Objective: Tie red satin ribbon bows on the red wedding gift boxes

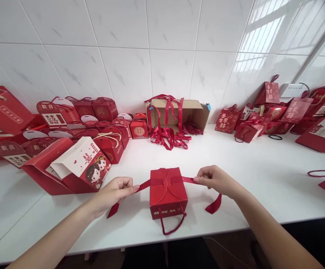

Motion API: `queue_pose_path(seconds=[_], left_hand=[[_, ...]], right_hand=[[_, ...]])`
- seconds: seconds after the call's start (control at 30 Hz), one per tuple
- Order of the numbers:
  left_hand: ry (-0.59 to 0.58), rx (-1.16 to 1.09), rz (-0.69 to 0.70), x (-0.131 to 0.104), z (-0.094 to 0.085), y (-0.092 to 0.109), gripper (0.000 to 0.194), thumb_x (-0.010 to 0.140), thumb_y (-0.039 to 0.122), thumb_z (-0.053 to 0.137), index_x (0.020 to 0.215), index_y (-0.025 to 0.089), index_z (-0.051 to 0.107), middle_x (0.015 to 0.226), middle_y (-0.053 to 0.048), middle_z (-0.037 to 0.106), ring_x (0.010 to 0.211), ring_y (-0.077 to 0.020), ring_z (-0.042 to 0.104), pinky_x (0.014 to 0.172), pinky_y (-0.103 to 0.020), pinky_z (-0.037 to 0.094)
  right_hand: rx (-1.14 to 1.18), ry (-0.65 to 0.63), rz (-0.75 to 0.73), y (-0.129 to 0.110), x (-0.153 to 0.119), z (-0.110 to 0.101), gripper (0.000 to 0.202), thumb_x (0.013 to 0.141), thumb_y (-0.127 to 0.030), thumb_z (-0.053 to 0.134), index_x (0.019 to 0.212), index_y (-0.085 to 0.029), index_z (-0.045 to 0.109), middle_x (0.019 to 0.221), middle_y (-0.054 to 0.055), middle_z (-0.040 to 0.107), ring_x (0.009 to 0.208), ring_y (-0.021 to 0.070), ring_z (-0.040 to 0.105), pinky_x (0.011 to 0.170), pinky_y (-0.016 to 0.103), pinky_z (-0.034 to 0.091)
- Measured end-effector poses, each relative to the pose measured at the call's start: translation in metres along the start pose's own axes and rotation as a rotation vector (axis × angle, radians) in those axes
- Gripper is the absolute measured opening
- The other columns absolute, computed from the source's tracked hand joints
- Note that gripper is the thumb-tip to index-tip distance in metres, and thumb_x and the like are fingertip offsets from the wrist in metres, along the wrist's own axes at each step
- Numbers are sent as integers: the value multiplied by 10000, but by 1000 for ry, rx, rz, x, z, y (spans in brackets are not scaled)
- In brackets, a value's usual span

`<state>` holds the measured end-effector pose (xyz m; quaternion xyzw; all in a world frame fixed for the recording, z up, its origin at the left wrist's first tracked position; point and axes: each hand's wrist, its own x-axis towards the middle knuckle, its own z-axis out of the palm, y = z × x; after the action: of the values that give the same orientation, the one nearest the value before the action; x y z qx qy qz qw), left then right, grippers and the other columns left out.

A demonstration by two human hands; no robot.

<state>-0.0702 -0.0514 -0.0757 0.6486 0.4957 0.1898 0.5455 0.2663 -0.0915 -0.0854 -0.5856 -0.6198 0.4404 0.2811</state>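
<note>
A red gift box [168, 194] with overlapping curved top flaps sits near the table's front edge. Its dark red cord handle [173, 229] hangs down on the side facing me. Across the box top runs a dark red ribbon [189, 180], stretched out to both sides. Left of the box, my left hand [117, 192] pinches one end of it, with a tail dangling below. On the right, my right hand [214, 179] pinches the other end, and its loose tail droops toward the table. Both hands are apart from the box itself.
An open cardboard box [190, 112] with loose red ribbons [169, 138] stands against the tiled wall. Many red gift boxes crowd the left, including a tall illustrated box [80, 164]. More small gift boxes [249, 130] stand at right, near a white power strip [293, 90].
</note>
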Motion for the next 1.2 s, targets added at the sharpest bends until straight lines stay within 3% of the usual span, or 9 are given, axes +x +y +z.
queue_pose_path(seconds=[0.2, 0.33, 0.4, 0.53, 0.63, 0.8, 0.9, 0.97, 1.2], left_hand=[[109, 176, 66, -1, 0, 0, 375, 781, 546, 550, 689, 195, 454, 584, 48, 374, 526, -110, 352, 492, -225, 266], [484, 488, 292, -16, 6, -8, 266, 797, 451, 553, 931, 225, 516, 924, -42, 561, 909, -218, 529, 731, -296, 438], [579, 607, 365, -29, 16, -11, 198, 817, 399, 534, 911, 225, 552, 976, -59, 569, 994, -239, 520, 819, -318, 435], [215, 635, 260, -46, 46, -11, 238, 897, 335, 415, 961, 262, 633, 917, -45, 628, 912, -216, 580, 788, -283, 443], [181, 615, 104, -44, 64, -12, 337, 901, 326, 393, 1177, 282, 581, 711, -30, 619, 715, -231, 582, 648, -298, 427], [401, -74, 87, -30, 70, -16, 519, 840, 316, 555, 1343, 296, 426, 977, -35, 652, 807, -189, 604, 722, -274, 458], [421, -705, 96, -24, 66, -11, 354, 798, 222, 608, 1151, 234, 577, 1099, -58, 634, 890, -178, 614, 712, -257, 497], [435, -1018, 62, -20, 65, -6, 177, 793, 154, 592, 963, 183, 632, 966, -59, 658, 816, -174, 636, 629, -253, 514], [550, -1316, 5, -18, 72, 5, 138, 776, 52, 529, 691, 153, 568, 626, -36, 602, 578, -170, 621, 419, -227, 451]], right_hand=[[-79, 99, -38, 7, -2, 7, 411, 754, -588, 585, 688, -183, 581, 547, -37, 418, 530, 117, 433, 511, 244, 340], [-233, 368, -119, 11, -15, 9, 324, 810, -529, 548, 835, -208, 583, 909, 45, 612, 817, 190, 564, 680, 287, 431], [-254, 420, -132, 7, -27, 13, 312, 846, -514, 509, 833, -211, 581, 867, 36, 613, 783, 180, 551, 669, 281, 425], [-224, 98, -188, -6, -44, 29, 435, 925, -493, 376, 694, -197, 596, 601, -5, 531, 563, 131, 441, 569, 266, 359], [-100, 33, -139, -8, -42, 48, 479, 923, -520, 369, 617, -188, 530, 557, -12, 489, 534, 124, 412, 540, 268, 326], [676, 190, 95, -2, -29, 82, 467, 884, -583, 418, 702, -174, 551, 660, -3, 565, 459, 76, 410, 436, 227, 323], [1192, 352, -4, -2, -22, 93, 293, 823, -476, 612, 1002, -244, 606, 1001, -1, 588, 631, 70, 531, 495, 191, 431], [1405, 393, -50, -2, -18, 95, 312, 795, -378, 682, 1076, -264, 606, 993, -12, 578, 703, 70, 565, 569, 184, 496], [1700, 590, -40, 3, -15, 87, 179, 767, -195, 713, 937, -170, 663, 721, -33, 566, 657, 40, 573, 538, 96, 515]])
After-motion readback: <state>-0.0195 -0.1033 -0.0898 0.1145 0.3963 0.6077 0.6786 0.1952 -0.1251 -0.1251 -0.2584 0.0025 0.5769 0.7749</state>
